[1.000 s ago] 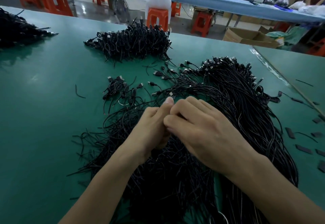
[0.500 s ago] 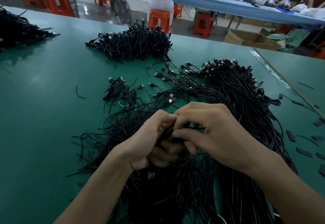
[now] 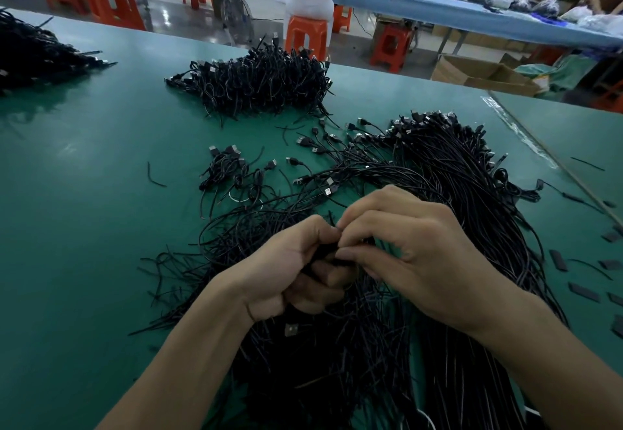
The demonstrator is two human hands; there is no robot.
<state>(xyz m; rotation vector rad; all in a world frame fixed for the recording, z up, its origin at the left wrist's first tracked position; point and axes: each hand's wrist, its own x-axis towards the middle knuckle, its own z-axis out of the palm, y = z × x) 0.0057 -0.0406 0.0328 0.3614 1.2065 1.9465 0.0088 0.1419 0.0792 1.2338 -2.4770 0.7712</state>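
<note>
Both hands work just above the near end of the big loose pile (image 3: pixel 472 193) of black cables that sprawls across the green bench (image 3: pixel 84 193). The left hand (image 3: pixel 293 271) has its fingers (image 3: pixel 323 278) curled tight round one cable (image 3: pixel 325 251), and the right hand (image 3: pixel 414 254) pinches the same cable from the other side with bent fingertips. The two hands nearly touch, and the cable shows only as a dark bit between them. It looks like it is being wound or tied into a small bundle; I can't see how far the winding has got.

Beyond the loose pile, on its far left side, sits a heap of finished bundles (image 3: pixel 259 85), and a small cluster of bundles (image 3: pixel 229 170) lies just left of the pile's upper end. A further dark heap (image 3: pixel 33 55) lies well off to the left of the pile.

By my reckoning a good share is done, but the loose pile is plainly the bigger lot, so most of the job is ahead.
</note>
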